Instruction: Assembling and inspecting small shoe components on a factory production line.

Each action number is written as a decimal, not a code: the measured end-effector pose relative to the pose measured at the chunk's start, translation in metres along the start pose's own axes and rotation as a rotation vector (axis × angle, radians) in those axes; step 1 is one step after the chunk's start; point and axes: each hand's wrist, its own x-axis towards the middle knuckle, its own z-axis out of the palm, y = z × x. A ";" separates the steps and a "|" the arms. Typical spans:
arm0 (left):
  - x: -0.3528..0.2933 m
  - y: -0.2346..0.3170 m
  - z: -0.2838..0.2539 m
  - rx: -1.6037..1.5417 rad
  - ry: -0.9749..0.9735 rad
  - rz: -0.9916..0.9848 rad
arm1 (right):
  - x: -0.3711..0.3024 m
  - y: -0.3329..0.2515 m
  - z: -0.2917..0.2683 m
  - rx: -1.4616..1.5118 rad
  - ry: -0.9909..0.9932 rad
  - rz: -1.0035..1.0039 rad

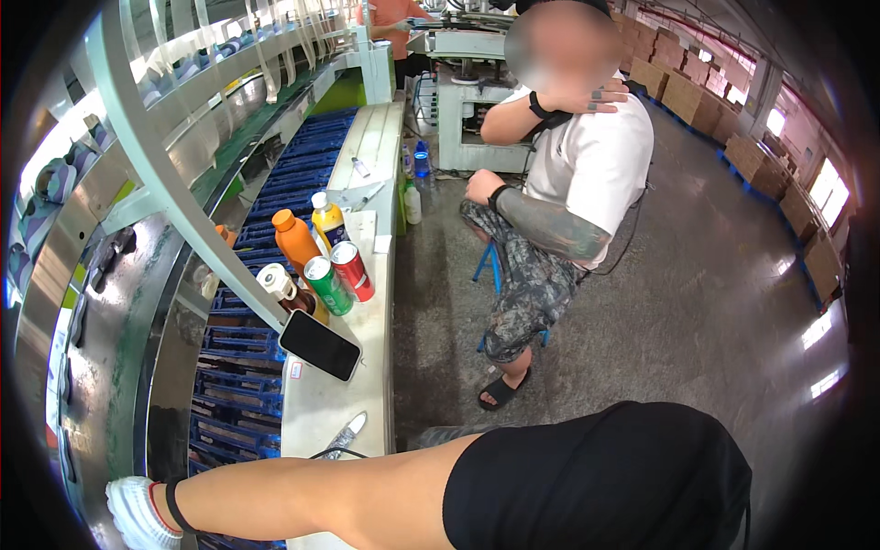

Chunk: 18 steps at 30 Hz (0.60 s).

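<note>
The white-gloved right hand (pixel 142 513) was at the lower left, just beside the greenish conveyor belt (pixel 119 367); I could not tell whether its grip was clenched, released or grasping something. The belt lay ahead of this hand, its long axis running away up the view. Blue slats (pixel 238 343) lay rightward. The left hand was out of view, so the right appeared nearer.

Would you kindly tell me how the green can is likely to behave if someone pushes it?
Pushed near its top, the green can would probably tip, as it stands upright and is taller than wide. Once over, its round side would likely let it roll on the white ledge. Its weight I cannot judge.
</note>
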 end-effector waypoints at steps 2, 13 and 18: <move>-0.010 0.001 0.002 -0.012 0.032 -0.059 | 0.001 -0.001 -0.001 0.013 -0.001 -0.011; 0.009 0.183 -0.029 -0.200 -0.253 -0.425 | 0.000 -0.004 0.007 -0.027 0.066 0.016; 0.023 0.262 -0.026 -0.283 -0.670 -0.440 | -0.010 -0.001 0.006 -0.011 0.124 0.039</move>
